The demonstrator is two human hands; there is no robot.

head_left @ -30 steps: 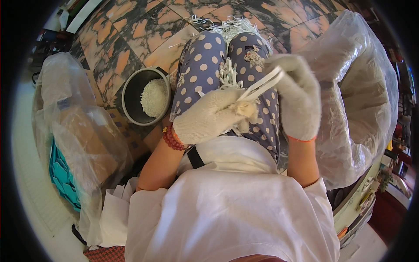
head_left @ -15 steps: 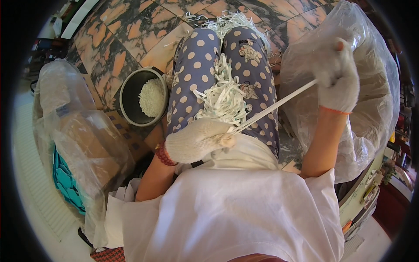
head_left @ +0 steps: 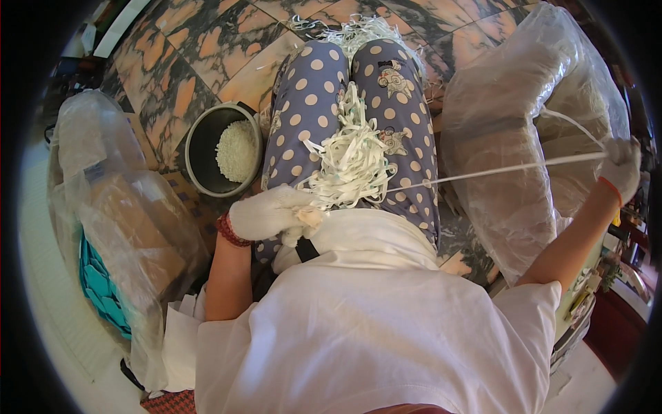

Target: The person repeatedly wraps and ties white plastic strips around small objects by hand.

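Note:
My right hand (head_left: 622, 169), in a white knitted glove with an orange cuff, is stretched far out to the right, closed on a long thin white strip (head_left: 496, 168). The strip runs taut across my right thigh from a tangled heap of white strips (head_left: 350, 162) in my lap. A loose tail of it curves over the plastic bag on the right. My left hand (head_left: 271, 212), gloved too with a fingertip bare, is beside the heap at my waist. Its fingers are curled together; whatever they hold is hidden.
A large clear plastic bag (head_left: 493, 131) stands open on the right. To the left is a dark pot (head_left: 200, 181) with small white pieces inside (head_left: 236, 152). Beyond it is plastic-wrapped cardboard (head_left: 141, 214) with teal pieces (head_left: 103, 293). More white strips (head_left: 365, 33) lie past my knees.
My right hand has swung outward to the right and down, drawing the strip out over the bag. My left hand has shifted left, away from the strip's near end.

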